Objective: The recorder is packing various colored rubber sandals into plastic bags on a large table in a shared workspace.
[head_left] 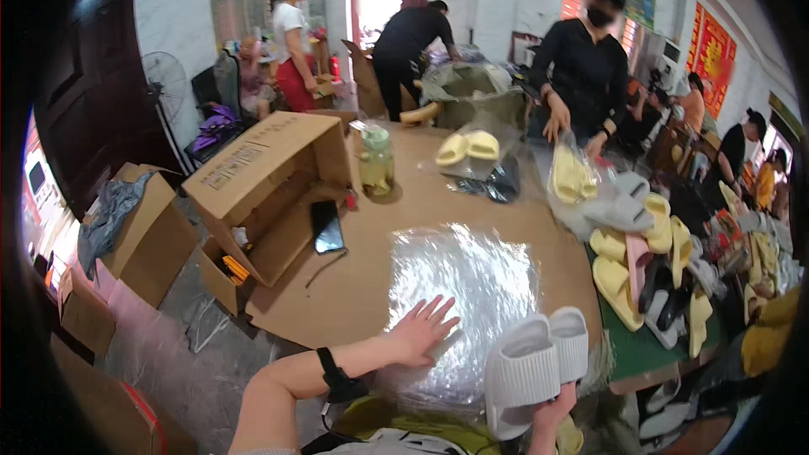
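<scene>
Gripped from below in the right hand (552,411) is a pair of white ribbed foam slide sandals (534,368), held together side by side with their soles facing up, at the near right edge of the brown cardboard-covered table (371,278). Only the fingers of that hand show, curled round the heel ends.

Left hand (419,333) lies flat with fingers spread, palm down on a clear, shiny plastic bag (472,286) that is smoothed out across the table just left of the sandals. A black band (334,371) circles the left wrist.

Farther along the table stand a green glass jar (376,160), a black phone (327,226) and an open brown cardboard box (270,181) tipped on its side. A heap of yellow, pink, white and black foam sandals (649,261) lies to the right. Across the table a person in black (586,67) touches a bagged yellow pair (571,177). Other people stand near the far doorway.
</scene>
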Action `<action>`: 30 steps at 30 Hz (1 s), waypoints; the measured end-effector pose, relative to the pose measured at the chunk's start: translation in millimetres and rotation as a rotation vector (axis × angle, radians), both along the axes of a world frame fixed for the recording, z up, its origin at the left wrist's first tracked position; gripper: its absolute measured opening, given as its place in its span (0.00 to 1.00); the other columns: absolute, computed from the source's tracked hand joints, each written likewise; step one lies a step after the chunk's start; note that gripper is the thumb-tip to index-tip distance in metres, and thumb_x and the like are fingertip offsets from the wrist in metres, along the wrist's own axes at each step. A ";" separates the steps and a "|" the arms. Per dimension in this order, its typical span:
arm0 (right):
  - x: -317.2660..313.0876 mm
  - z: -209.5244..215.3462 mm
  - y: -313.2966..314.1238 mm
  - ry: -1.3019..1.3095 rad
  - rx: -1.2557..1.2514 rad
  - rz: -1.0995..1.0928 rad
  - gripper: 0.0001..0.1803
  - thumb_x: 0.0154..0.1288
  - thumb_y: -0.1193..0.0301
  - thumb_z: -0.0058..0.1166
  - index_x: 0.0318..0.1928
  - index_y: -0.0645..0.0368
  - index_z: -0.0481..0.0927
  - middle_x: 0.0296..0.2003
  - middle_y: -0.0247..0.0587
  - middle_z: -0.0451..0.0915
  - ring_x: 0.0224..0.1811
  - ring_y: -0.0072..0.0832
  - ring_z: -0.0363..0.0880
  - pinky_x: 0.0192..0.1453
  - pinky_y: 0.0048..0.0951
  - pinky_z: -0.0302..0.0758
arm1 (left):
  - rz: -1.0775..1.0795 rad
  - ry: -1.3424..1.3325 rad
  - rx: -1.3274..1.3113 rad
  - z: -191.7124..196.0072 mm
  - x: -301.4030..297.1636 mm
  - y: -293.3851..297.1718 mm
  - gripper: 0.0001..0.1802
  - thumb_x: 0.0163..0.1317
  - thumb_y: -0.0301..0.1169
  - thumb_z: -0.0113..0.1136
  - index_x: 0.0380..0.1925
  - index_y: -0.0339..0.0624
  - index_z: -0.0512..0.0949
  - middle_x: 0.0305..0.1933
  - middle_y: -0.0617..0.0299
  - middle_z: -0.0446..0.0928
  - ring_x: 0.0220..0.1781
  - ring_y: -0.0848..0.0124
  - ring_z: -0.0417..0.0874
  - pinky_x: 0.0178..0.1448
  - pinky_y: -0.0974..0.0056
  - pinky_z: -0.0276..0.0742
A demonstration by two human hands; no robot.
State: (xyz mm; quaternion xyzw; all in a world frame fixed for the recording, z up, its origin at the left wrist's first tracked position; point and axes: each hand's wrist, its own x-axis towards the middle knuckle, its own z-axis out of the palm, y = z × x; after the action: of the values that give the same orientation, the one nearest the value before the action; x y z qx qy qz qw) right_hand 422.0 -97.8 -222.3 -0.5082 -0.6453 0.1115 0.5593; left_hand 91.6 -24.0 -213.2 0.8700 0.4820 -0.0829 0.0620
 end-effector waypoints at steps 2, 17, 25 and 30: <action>16.0 -13.8 -1.2 -0.026 -0.029 -0.071 0.19 0.58 0.72 0.62 0.50 0.66 0.83 0.53 0.58 0.81 0.55 0.55 0.79 0.60 0.43 0.74 | -0.187 -0.239 0.076 2.8 8.9 -6.1 0.47 0.64 0.58 0.58 0.76 0.45 0.55 0.81 0.45 0.47 0.82 0.44 0.46 0.80 0.43 0.50; 41.9 24.7 -25.1 -0.350 -0.071 -0.186 0.14 0.44 0.78 0.66 0.36 0.61 0.86 0.30 0.44 0.81 0.27 0.41 0.79 0.30 0.36 0.75 | 0.100 -0.819 -0.162 -61.6 21.5 3.9 0.21 0.75 0.39 0.47 0.63 0.45 0.75 0.72 0.52 0.69 0.76 0.50 0.64 0.77 0.52 0.57; 12.3 42.2 -32.1 -0.499 -0.137 0.013 0.20 0.37 0.73 0.70 0.38 0.54 0.87 0.34 0.41 0.82 0.33 0.42 0.82 0.35 0.40 0.79 | 0.577 -1.510 -0.699 -36.0 19.0 3.2 0.22 0.76 0.37 0.53 0.65 0.38 0.74 0.66 0.59 0.76 0.65 0.74 0.74 0.69 0.66 0.67; -9.5 48.2 -21.5 -0.652 -0.179 0.132 0.16 0.40 0.67 0.70 0.34 0.54 0.84 0.30 0.40 0.79 0.32 0.42 0.80 0.33 0.41 0.76 | 0.433 -1.432 -0.485 -47.1 20.3 -0.5 0.22 0.76 0.36 0.52 0.65 0.39 0.74 0.66 0.58 0.77 0.65 0.73 0.75 0.70 0.66 0.68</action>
State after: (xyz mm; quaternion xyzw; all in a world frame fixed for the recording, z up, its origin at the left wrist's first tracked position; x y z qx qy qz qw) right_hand 412.5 -119.3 -174.1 -0.5215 -0.8092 0.0353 0.2682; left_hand 111.8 -24.5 -260.2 0.5605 0.4520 0.4091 0.5605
